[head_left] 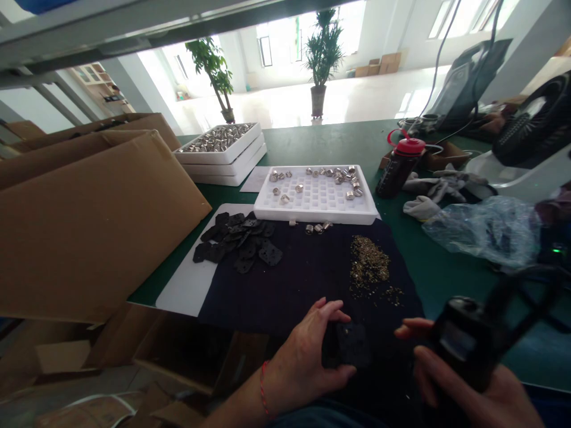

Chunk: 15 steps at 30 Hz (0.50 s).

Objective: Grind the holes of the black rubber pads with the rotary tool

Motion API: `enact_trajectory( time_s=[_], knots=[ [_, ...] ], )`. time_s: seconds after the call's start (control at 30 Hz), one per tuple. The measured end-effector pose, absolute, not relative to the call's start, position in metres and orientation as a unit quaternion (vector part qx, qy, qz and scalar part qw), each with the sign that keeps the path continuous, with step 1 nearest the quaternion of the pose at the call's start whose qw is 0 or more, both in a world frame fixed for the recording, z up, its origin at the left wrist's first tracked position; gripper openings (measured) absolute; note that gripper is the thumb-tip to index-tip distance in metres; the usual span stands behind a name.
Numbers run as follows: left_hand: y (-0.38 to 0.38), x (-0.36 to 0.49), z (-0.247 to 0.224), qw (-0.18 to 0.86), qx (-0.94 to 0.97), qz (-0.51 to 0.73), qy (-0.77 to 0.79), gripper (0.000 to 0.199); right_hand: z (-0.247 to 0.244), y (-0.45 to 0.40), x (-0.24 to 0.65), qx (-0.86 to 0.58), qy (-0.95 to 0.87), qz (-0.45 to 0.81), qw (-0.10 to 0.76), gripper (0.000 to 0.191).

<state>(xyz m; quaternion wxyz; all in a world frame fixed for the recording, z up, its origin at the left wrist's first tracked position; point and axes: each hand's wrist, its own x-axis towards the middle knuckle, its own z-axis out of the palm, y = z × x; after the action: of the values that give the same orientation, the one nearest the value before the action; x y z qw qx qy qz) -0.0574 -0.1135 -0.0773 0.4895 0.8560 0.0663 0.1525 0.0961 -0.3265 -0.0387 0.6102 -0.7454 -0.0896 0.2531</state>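
My left hand (307,351), with a red cord on its wrist, grips a flat black plate (352,343) by its edges near the table's front. Held in my right hand (473,380) is a black handheld tool (461,333) with a small pale display; motion blurs it, and its working end cannot be made out. Similar black plates (243,238) lie heaped on the dark cloth (307,285), to the left. On the cloth's right side is a spread pile of tiny brass-coloured screws (369,261). Several silver metal cylinders (318,228) lie just before the white tray (316,215).
More cylinders sit in that tray. Stacked white trays (223,157) stand behind left, beside a large cardboard box (98,220). To the right are a red-lidded bottle (401,163), grey gloves (441,187), clear plastic wrap (486,229) and a fan (535,125). A shelf beam (178,30) crosses above.
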Motion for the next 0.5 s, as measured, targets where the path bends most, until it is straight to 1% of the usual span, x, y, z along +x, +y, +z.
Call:
enact_trajectory(
  time_s=[0.03, 0.1, 0.17, 0.2, 0.33, 0.5],
  knots=[
    [-0.114, -0.058, -0.078, 0.487, 0.857, 0.153, 0.067, 0.1, -0.031, -0.328, 0.105, -0.711, -0.089, 0.236, 0.656, 0.058],
    [-0.114, -0.059, -0.079, 0.48, 0.86, 0.16, 0.064, 0.099, -0.012, -0.324, 0.117, -0.642, -0.055, 0.129, 0.754, 0.05],
    [-0.115, -0.059, -0.08, 0.476, 0.861, 0.171, 0.06, 0.1, 0.007, -0.311, 0.122, -0.593, -0.032, 0.068, 0.801, 0.038],
    [-0.115, -0.059, -0.081, 0.475, 0.86, 0.175, 0.059, 0.101, 0.015, -0.302, 0.122, -0.58, -0.035, 0.023, 0.814, 0.033],
    [-0.115, -0.06, -0.084, 0.477, 0.858, 0.179, 0.058, 0.104, 0.034, -0.263, 0.12, -0.562, -0.038, -0.085, 0.822, 0.032],
    [-0.114, -0.059, -0.083, 0.482, 0.857, 0.172, 0.057, 0.101, 0.031, -0.235, 0.122, -0.551, -0.049, -0.106, 0.826, 0.024]
  ],
)
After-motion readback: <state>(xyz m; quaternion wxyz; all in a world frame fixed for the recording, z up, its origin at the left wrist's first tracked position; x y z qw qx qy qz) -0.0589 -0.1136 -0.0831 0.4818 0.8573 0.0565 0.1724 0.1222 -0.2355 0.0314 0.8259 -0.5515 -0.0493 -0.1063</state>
